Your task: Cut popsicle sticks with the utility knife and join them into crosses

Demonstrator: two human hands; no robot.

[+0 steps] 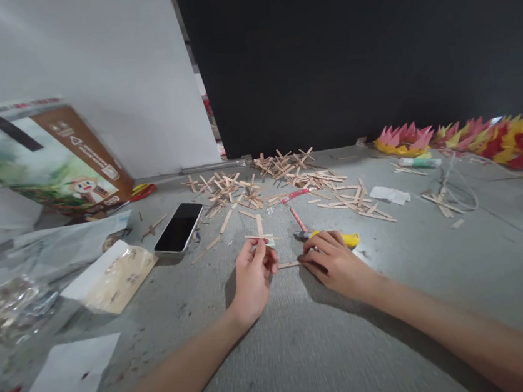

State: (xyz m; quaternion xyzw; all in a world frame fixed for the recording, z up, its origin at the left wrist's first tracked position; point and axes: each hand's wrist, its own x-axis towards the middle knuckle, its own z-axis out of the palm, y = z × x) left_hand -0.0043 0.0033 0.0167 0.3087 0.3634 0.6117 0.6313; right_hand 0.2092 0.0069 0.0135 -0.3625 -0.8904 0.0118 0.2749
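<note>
My left hand (254, 277) pinches a small cross of pale wooden sticks (260, 226) between thumb and fingers, held just above the grey table. Between my hands a single wooden stick (289, 264) lies flat on the table. The closed fingertips of my right hand (333, 263) are at that stick's right end. Just behind my right hand is a yellow tool (351, 239), partly covered by the fingers. A red and white striped stick (297, 219) lies beyond it.
Behind are piles of crossed sticks (230, 188) and loose sticks (361, 200). To the left sit a phone (179, 228), an opened packet (122, 278), plastic wrappers and a printed bag (73, 161). Pink and yellow paper crowns (404, 141) stand at the back right.
</note>
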